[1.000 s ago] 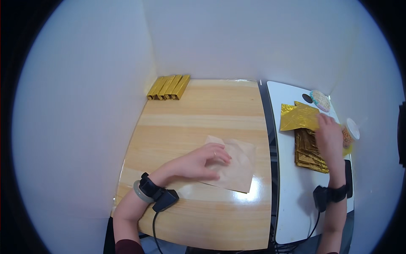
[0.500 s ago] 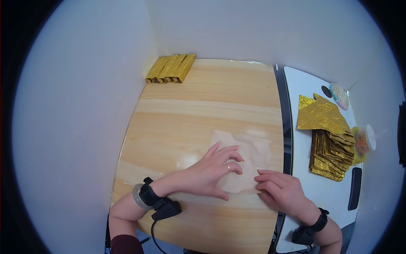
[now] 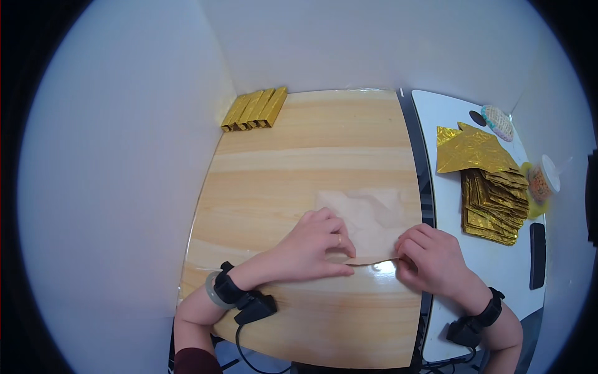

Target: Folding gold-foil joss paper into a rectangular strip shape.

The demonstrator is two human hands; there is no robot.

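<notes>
A pale beige, creased sheet of paper (image 3: 367, 221) lies on the wooden tabletop. Its near edge is slightly raised, running between my two hands. At the near left corner my left hand (image 3: 314, 246) has its fingers curled over the paper, with the thumb at the near edge, closed on it. My right hand (image 3: 433, 258) pinches the near right corner between thumb and fingers. What lies under the left fingers is partly hidden by the hand.
Several folded gold foil paper bars (image 3: 254, 110) lie in a row at the far left. On the white side table (image 3: 445, 206) sit a stack of gold foil sheets (image 3: 492, 206), a lidded plastic cup (image 3: 543, 179), a woven item (image 3: 498, 123) and a dark oblong object (image 3: 537, 255).
Both hands have closed on the paper's near corners, the right one moving outward to the right. The near edge is now lifted a little. The view has shifted slightly.
</notes>
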